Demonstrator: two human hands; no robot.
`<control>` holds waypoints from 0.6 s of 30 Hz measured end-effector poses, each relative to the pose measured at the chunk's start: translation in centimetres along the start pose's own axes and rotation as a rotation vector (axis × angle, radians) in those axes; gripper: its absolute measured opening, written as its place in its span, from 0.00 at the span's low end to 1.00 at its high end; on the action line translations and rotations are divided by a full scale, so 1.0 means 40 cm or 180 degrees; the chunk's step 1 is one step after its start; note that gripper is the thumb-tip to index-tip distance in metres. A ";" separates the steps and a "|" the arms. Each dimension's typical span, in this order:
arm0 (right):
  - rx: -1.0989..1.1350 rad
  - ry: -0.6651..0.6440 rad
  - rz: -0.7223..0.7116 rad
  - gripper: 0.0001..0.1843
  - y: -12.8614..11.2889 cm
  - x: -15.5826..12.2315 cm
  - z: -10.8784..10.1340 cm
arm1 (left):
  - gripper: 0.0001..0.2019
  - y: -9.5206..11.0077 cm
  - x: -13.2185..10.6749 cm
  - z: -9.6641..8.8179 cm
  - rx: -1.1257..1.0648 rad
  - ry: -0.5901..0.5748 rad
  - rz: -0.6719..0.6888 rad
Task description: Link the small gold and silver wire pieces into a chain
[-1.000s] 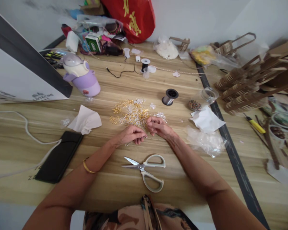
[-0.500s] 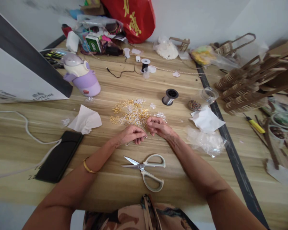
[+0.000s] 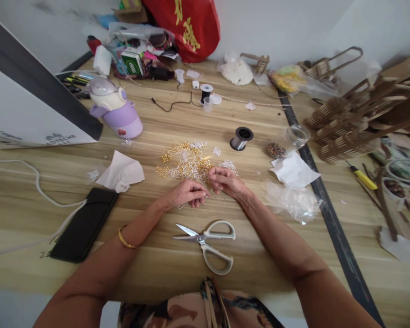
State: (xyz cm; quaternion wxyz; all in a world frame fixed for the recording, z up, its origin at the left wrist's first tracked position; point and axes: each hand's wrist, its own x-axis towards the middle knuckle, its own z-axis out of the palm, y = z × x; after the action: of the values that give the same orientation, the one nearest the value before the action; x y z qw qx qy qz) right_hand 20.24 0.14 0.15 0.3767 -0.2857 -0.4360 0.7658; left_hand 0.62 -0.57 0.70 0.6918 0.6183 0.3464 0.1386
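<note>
A: Ok, so what's being held here?

B: The left grip [image 3: 187,193], just on the near side of the loose heap of tiny gold and silver metal bits [image 3: 188,163], is pinched narrow on what looks like a tiny silvery piece [image 3: 207,196]. The right grip [image 3: 225,182] is at the heap's near right edge, fingertips bunched; can't tell if there's anything in it.

A: What could go sideways?

B: Drops, I reckon. Stuff that small could slip a loose pinch and get lost in the heap. The right wrist could also sweep bits across the wood-grain tabletop [image 3: 150,269] if it drags. And the cream-handled metal scissors [image 3: 201,238], nearer the person than the heap, lie with blades apart, so a careless forearm could catch a tip.

A: Any containers?

B: Right of the heap there's a clear round jar [image 3: 298,135] with small dark multicoloured beads [image 3: 276,150] low inside; it looks lidless, so a bump might spill them. Beyond the heap is a little clear plastic cup [image 3: 207,105], contents too small to make out. Far right of the heap, a white tub [image 3: 385,186] has something brown in it, too blurry to name.
</note>
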 end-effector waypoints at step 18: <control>-0.0677 0.0121 -0.0409 0.13 0.016 -0.014 0.010 | 0.03 0.016 -0.006 0.066 0.1933 0.1064 0.0697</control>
State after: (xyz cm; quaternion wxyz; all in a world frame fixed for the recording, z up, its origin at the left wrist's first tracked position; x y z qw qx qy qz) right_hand 20.02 -0.73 -0.18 0.4007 -0.3100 -0.5250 0.6839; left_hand 2.34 -2.60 1.36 0.3915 0.7978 0.4118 0.2018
